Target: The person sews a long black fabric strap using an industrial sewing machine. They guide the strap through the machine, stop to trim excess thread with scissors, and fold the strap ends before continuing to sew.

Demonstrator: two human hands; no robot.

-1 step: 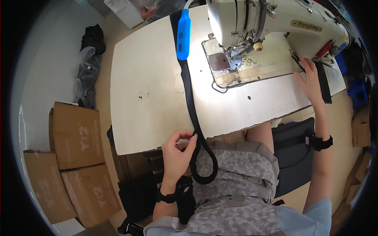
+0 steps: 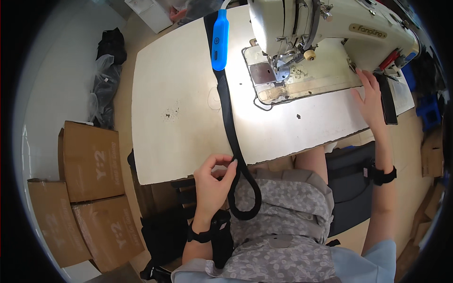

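My left hand (image 2: pixel 214 181) pinches a long black fabric strap (image 2: pixel 228 118) between thumb and fingers at the table's front edge. Below the pinch, the strap hangs in a loop over my lap; its other length runs up across the white tabletop. A blue elongated device (image 2: pixel 220 45) with buttons overlaps the strap's far part. My right hand (image 2: pixel 370 101) rests at the right of the sewing machine (image 2: pixel 325 23), fingers stretched and thumb apart. Its fingertips are beside a small dark metal tool (image 2: pixel 351 65), whose kind I cannot make out; contact is unclear.
The machine's needle and presser foot (image 2: pixel 280 66) stand above a metal plate. A black flat piece (image 2: pixel 388 99) lies right of my right hand. Cardboard boxes (image 2: pixel 92 160) are stacked on the floor at left, with black bagged goods (image 2: pixel 108 80) behind. A grey patterned apron (image 2: pixel 283 203) covers my lap.
My right hand has shifted slightly left and its fingers sit a little closer to the small metal tool. My left hand keeps its pinch on the strap.
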